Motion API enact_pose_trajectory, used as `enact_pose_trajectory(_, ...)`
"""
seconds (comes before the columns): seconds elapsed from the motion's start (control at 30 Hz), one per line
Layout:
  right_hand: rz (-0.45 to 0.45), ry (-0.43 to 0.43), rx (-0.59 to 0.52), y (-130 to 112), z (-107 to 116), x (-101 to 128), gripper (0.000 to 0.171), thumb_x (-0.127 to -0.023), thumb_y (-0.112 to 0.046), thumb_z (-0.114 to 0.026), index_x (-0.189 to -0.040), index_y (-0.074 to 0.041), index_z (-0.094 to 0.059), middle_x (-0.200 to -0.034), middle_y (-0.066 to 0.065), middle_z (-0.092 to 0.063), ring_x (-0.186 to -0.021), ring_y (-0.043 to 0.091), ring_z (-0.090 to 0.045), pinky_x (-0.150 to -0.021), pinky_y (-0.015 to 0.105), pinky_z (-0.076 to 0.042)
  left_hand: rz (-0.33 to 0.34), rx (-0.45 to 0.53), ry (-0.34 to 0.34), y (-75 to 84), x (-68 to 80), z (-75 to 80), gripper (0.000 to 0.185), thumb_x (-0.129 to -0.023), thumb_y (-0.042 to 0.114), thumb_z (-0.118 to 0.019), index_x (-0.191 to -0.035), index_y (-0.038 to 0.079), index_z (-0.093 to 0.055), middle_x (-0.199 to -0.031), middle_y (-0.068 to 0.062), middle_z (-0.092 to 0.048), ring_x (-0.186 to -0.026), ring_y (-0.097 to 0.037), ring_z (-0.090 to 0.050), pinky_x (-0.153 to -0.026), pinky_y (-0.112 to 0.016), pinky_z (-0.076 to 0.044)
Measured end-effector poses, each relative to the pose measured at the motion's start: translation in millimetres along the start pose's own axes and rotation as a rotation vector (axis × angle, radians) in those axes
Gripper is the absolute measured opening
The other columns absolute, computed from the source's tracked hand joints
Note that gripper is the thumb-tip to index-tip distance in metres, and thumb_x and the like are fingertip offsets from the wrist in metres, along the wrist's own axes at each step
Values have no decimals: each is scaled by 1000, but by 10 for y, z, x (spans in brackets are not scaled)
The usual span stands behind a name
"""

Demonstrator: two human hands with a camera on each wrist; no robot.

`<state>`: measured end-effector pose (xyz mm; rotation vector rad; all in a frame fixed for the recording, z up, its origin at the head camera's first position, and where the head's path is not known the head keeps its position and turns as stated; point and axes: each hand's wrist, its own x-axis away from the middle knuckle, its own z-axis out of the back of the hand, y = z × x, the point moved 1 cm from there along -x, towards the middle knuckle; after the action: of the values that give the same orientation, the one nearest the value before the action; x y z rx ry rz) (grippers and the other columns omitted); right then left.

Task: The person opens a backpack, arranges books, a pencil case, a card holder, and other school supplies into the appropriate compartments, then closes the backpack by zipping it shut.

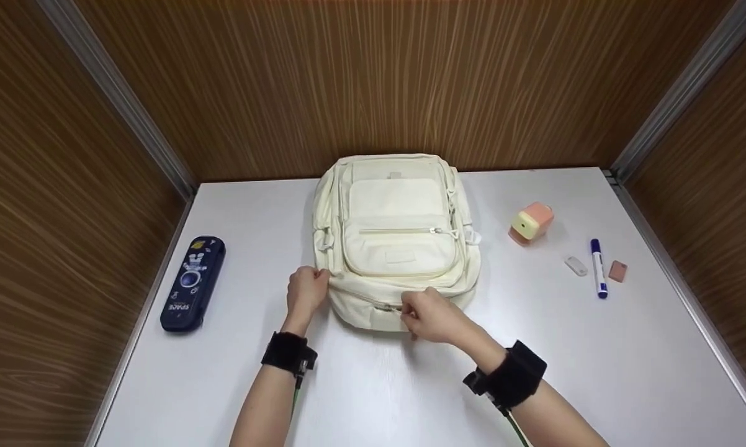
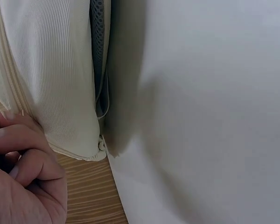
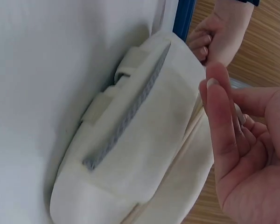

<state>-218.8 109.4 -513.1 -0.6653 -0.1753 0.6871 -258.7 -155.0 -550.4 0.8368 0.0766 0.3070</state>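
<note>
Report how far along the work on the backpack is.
Looks done: the cream backpack lies on the white table. In hand: the left hand holds its near left corner while the right hand pinches at the near zipper. Probably left: finishing that zipper; whether it's opening or closing isn't clear. The navy pencil case, pencil sharpener and blue marker lie outside the backpack.

The backpack (image 1: 393,202) lies mid-counter (image 1: 360,391), its far end near the back panel (image 1: 379,81). Well to its left lies the pencil case (image 1: 193,282). To its right sits the sharpener (image 1: 532,222); beyond that, nearer the right edge, the marker (image 1: 599,268) lies between an eraser (image 1: 575,266) and a small block (image 1: 618,270). The left hand (image 1: 306,290) is at the backpack's near left corner, the right hand (image 1: 434,316) at its near end.
</note>
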Motion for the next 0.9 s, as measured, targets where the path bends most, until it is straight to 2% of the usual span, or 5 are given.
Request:
enact_pose_trajectory(0.23,-86,-165,-145,164,205,136,4,-92,1,-59,-92,-2,-62,-57,-4,-61,-47,10,-62,-45,28,-51,-18,-60,-10,-36,26,-8,40,-90,21,-55,-55,18,-36,-53,4,-37,-48,-14,-38,-45,-30,-28)
enact_pose_trajectory(0.37,-113,-185,-84,162,221,155,11,-95,0,-55,-99,1,-65,-56,-3,-59,-44,10,-59,-44,28,-50,-110,-212,78,13,114,-15,38,-94,22,-55,-58,13,-47,-57,-4,-52,-51,-22,-52,-46,-37,-38)
enact_pose_trajectory(0.63,-62,-14,191,108,113,117,11,-92,-1,-57,-85,-8,-61,-80,2,-61,-75,19,-58,-69,38,-49,-608,-237,302,250,371,-87,7,-89,9,-68,-88,3,-65,-82,-9,-63,-78,-30,-62,-74,-45,-47)
enact_pose_trajectory(0.77,-79,50,204,106,63,91,20,-93,-11,-58,-74,-16,-56,-65,-6,-50,-60,13,-49,-56,33,-42,-894,-184,214,392,516,-201,11,-88,12,-71,-97,7,-69,-97,-7,-66,-96,-26,-61,-88,-42,-46)
enact_pose_trajectory(0.9,-71,94,210,112,20,66,25,-93,-16,-62,-69,-19,-56,-59,-11,-44,-53,7,-41,-51,28,-37,-1011,-281,89,471,644,-372,29,-90,27,-72,-115,12,-68,-112,-5,-65,-108,-24,-58,-97,-40,-43)
